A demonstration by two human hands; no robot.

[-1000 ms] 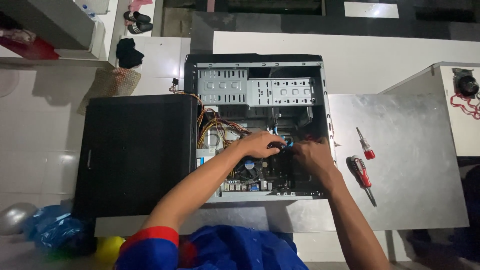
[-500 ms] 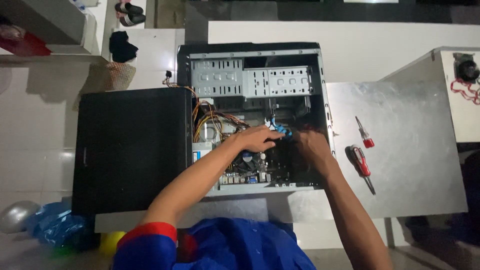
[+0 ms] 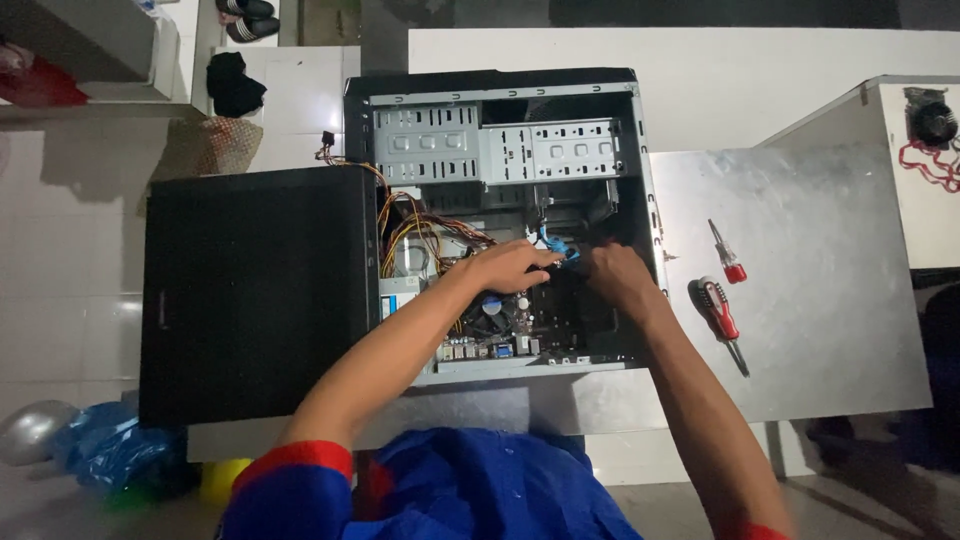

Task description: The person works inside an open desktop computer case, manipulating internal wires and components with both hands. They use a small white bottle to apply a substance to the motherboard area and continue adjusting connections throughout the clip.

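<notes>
An open desktop computer case [image 3: 500,90] lies on its side on the floor, its motherboard [image 3: 500,335] and round cooler fan showing. My left hand [image 3: 505,265] reaches in over the board, fingers pinched on a small blue cable [image 3: 558,246]. My right hand [image 3: 615,278] is just right of it, fingers curled at the same blue cable end. A bundle of yellow, red and black wires [image 3: 420,230] runs from the left side of the case. What the fingertips touch underneath is hidden.
A black side panel [image 3: 255,290] lies left of the case. A grey metal panel [image 3: 810,290] on the right carries two red-handled screwdrivers [image 3: 722,310] [image 3: 728,255]. Blue plastic bag [image 3: 110,455] and balls at lower left. A white box with a fan [image 3: 935,120] stands at far right.
Both hands stay inside the case at the blue cable, shifting only slightly. The view has drifted a little, so the case sits lower in the picture.
</notes>
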